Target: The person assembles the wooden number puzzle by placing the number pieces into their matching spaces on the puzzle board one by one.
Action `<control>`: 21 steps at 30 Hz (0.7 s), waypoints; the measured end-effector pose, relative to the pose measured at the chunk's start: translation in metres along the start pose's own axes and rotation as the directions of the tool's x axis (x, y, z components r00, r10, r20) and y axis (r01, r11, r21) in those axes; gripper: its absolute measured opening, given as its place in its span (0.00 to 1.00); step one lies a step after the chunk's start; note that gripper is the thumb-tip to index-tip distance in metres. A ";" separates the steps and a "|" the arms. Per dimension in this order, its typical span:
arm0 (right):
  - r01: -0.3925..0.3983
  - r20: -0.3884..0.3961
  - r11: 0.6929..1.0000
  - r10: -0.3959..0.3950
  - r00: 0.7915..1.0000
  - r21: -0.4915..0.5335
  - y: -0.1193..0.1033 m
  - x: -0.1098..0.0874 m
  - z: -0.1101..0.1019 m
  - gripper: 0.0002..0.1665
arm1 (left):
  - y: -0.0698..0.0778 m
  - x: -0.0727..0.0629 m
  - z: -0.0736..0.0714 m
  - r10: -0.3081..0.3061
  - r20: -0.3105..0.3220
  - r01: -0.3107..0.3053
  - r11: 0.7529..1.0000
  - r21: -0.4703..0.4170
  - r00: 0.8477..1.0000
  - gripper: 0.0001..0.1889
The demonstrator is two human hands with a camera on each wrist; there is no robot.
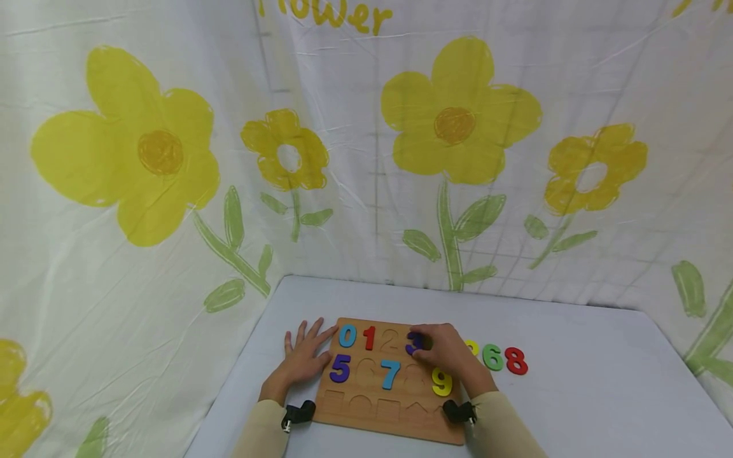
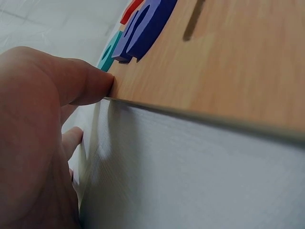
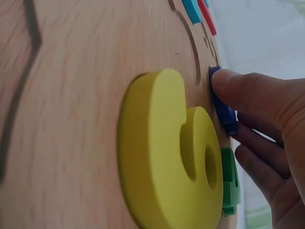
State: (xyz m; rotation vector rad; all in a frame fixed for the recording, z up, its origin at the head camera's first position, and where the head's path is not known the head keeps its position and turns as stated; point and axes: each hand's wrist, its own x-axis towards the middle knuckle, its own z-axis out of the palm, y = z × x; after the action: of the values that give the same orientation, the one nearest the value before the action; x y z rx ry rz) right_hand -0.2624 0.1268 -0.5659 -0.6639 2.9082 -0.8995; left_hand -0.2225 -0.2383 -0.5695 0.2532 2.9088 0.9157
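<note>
My right hand (image 1: pixel 450 351) pinches a purple number 3 (image 3: pixel 221 107) between thumb and fingers, over the top row of a wooden number puzzle board (image 1: pixel 343 418). A green 4 (image 3: pixel 230 183) sits beside it, hidden under the hand in the head view. Below the wrist lies a yellow 9 (image 1: pixel 441 381). At the board's left edge my left hand (image 1: pixel 303 360) rests with fingers spread, its thumb (image 2: pixel 93 83) touching the edge. The blue 0 (image 1: pixel 347 335), red 1 (image 1: pixel 369 338), purple 5 (image 1: pixel 340 368) and light blue 7 (image 1: pixel 390 374) sit on the board.
Right of the board, a green 6 (image 1: pixel 492 357), a red 8 (image 1: pixel 516 360) and a partly hidden yellow piece (image 1: pixel 473 346) lie on the white table (image 1: pixel 601 381). Bare number recesses and a bottom row of shape recesses show. A flower-printed curtain (image 1: pixel 355 242) hangs behind.
</note>
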 end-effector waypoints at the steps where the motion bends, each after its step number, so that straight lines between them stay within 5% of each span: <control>1: 0.001 -0.003 1.000 -0.001 1.000 -0.006 0.000 0.000 0.000 0.31 | 0.000 0.000 0.000 0.000 0.001 0.000 1.000 -0.002 1.000 0.32; 21: -0.006 -0.008 1.000 0.006 1.000 -0.019 -0.012 0.002 -0.001 0.30 | 0.000 0.000 0.000 -0.007 -0.004 0.007 1.000 -0.006 1.000 0.32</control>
State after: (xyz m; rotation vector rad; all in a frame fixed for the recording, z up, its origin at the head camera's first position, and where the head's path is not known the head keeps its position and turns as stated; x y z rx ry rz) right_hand -0.2602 0.1180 -0.5582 -0.6543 2.9276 -0.8763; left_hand -0.2224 -0.2383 -0.5697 0.2412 2.9083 0.9247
